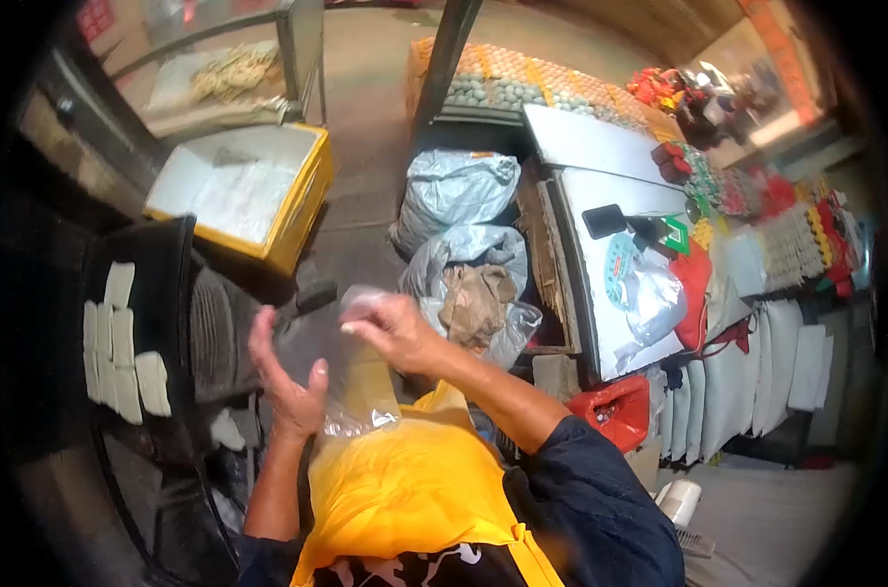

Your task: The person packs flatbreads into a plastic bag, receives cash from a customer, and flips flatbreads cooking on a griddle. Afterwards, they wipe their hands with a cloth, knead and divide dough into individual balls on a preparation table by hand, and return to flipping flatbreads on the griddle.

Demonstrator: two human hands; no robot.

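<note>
My right hand [395, 335] pinches the upper edge of a clear plastic bag [364, 396], which hangs down in front of my yellow apron [405, 470]. To the left of the bag, my left hand [292, 382] is open, thumb and fingers apart, palm turned toward it. Whether the left fingers touch the thin film cannot be made out. Further left, several pale oblong pieces [121, 338] lie on a black tray-like surface [160, 279].
Ahead on the left stands a yellow box [307, 201] with a white inside. Grey plastic sacks [459, 191] fill the middle floor. On the right, a white tabletop [586, 293] holds a phone [603, 221] and bags. A red bag [615, 413] sits below it. Egg trays [522, 83] are stacked behind.
</note>
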